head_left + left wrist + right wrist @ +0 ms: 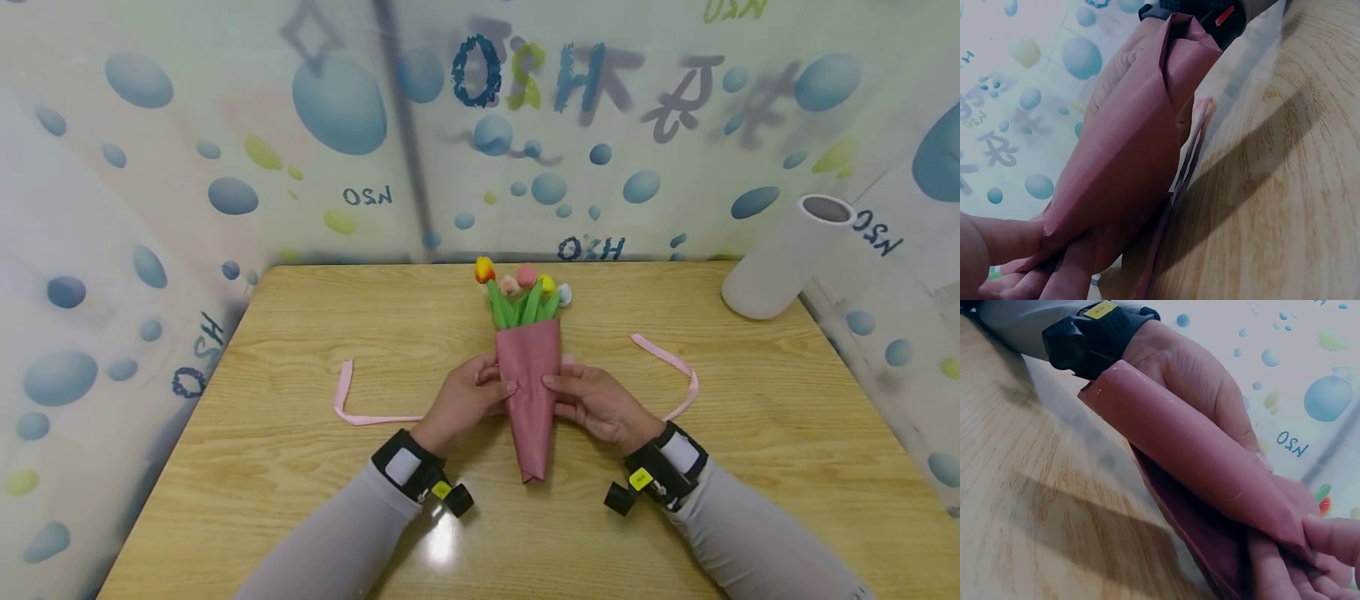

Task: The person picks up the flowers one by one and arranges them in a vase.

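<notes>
Several flowers (527, 277) are poking from the wrap (531, 410) mid-frame; my left hand (465, 398) and right hand (597, 402) are pinching it between fingers.

Dusky-pink paper cone (534, 408), narrow end nearest, holds multicoloured tulips (527, 277) with green leaves (532, 306); flat pale-pink ribbon (382, 420) extends either side.
</notes>
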The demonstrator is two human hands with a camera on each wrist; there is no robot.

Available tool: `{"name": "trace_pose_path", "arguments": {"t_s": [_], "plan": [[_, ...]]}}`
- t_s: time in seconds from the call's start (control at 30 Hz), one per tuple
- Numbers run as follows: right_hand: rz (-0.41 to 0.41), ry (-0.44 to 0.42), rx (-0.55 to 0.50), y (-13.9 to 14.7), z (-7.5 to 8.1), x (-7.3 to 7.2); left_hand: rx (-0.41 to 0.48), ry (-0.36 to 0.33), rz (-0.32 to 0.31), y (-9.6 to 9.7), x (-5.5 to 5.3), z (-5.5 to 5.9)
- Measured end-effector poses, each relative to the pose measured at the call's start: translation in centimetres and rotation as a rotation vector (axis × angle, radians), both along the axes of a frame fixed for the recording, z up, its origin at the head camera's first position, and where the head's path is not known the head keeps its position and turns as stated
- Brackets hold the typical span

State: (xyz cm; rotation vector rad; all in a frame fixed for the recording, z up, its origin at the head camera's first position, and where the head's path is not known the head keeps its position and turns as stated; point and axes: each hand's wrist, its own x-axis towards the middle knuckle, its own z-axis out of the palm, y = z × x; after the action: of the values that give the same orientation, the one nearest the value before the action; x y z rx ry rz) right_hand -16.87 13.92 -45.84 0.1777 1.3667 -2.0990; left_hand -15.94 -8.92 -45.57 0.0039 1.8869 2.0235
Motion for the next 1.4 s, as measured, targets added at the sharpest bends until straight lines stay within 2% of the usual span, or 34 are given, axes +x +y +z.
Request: {"name": "trace_pose_path", "arguments": {"t_s": [0.37,0.73,0.87,1.0,1.1,1.23,1.3,1.4], "plan": [[-0.012,0.025,0.030,0.0,0.0,0.0,-0.037,0.021,-0.021,0.0,0.2,0.2],[-0.030,0.043,0.052,0.0,1.1,-0.2,0.008,0.042,-0.031,-0.1,0.3,0.8],[-0.030,0.068,0.044,0.0,1.7,-0.5,0.066,0.026,-0.023,-0.1,0.4,0.9],[-0.024,0.105,0.042,0.1,2.6,-0.6,0.127,-0.027,-0.036,0.0,0.5,0.9],[-0.028,0.115,0.037,0.0,3.3,-0.7,0.192,-0.069,-0.100,0.1,0.5,0.6],[-0.026,0.109,-0.003,0.0,4.2,-0.8,0.346,-0.185,-0.222,0.3,0.7,0.4],[-0.024,0.107,-0.030,0.0,4.5,-0.9,0.437,-0.254,-0.257,0.2,0.7,0.4],[-0.026,0.107,-0.054,0.2,4.7,-0.9,0.564,-0.298,-0.265,-0.3,0.7,0.4]]}}
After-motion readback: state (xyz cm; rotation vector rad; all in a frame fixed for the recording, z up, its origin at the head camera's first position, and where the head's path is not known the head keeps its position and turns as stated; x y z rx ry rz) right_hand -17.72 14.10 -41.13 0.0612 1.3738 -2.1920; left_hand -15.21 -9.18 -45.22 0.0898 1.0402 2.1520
